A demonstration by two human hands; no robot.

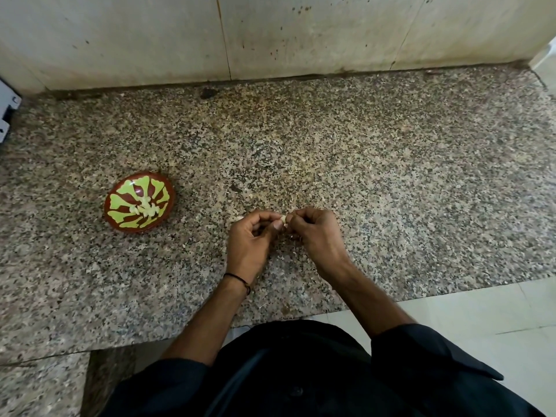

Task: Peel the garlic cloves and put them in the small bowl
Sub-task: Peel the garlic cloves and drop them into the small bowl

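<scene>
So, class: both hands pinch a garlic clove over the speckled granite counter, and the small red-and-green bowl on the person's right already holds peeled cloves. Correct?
Not quite. The head view shows the small red-and-green bowl on the person's left, not right. The rest stands: the left hand and right hand pinch a garlic clove over the speckled granite counter, and the bowl holds peeled cloves.

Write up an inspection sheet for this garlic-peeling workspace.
Surface: speckled granite counter, running up to the wall.
Job's things: small bowl, red-brown with a green pattern, holds peeled cloves; one garlic clove, partly hidden.
Clutter: pale scrap beside the left hand; faint flecks on the stone.
Grippers: left hand and right hand both pinch the garlic clove.
Cables: nothing seen.
Surroundings: stained wall behind, pale floor tiles at right, grey-white object at the left edge.
</scene>
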